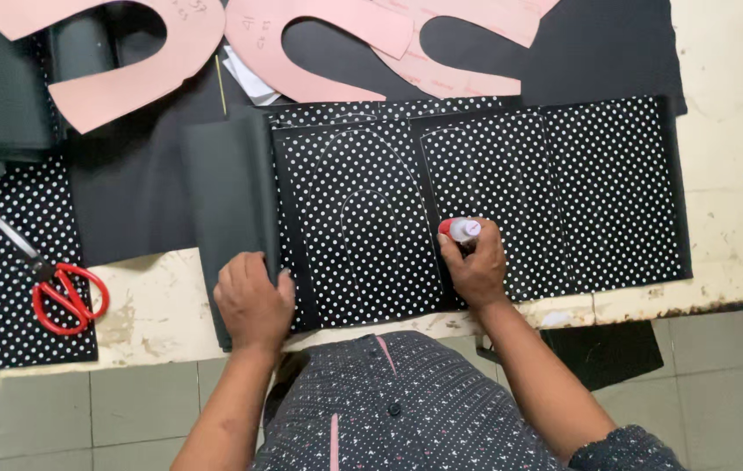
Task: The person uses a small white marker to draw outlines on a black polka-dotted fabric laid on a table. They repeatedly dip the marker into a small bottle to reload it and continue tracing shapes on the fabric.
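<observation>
From the head view, your right hand (476,266) has its fingers wrapped around a small red-and-white marker (461,229), standing on the black white-dotted fabric sheet (485,187) at the counter's (729,157) centre. Your left hand (254,301), at eight o'clock from it, presses flat, fingers narrow, on folded plain black fabric (230,196); red-handled scissors (62,292) lie well apart at nine o'clock.
</observation>
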